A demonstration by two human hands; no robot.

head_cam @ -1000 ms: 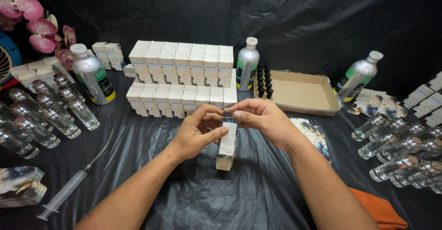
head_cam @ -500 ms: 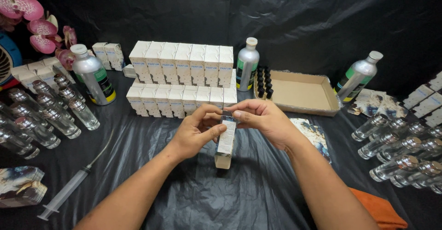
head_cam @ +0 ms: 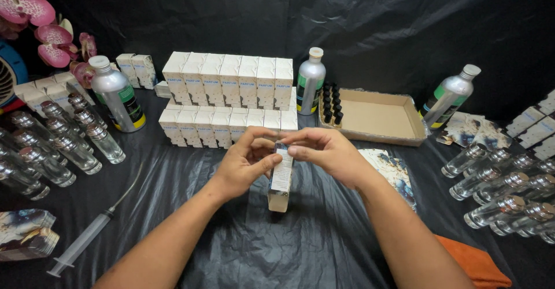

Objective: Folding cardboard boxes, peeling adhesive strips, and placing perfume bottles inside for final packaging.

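Both hands meet at the centre over black plastic sheeting. My left hand [head_cam: 245,164] and my right hand [head_cam: 326,155] together grip a narrow white carton [head_cam: 281,180], held upright with its lower end hanging free. The fingertips of both hands pinch at the carton's top end, which they hide. Just behind the hands stand two stacked rows of identical white cartons [head_cam: 228,92].
Silver bottles [head_cam: 117,93], [head_cam: 309,80], [head_cam: 450,96] stand at the back. A shallow cardboard tray [head_cam: 378,118] holds small dark vials. Clear glass spray bottles lie left [head_cam: 55,144] and right [head_cam: 506,188]. A syringe [head_cam: 87,238] lies front left, an orange cloth [head_cam: 474,263] front right.
The carton stays between both hands in about the same place; the fingers shift slightly at its top end.
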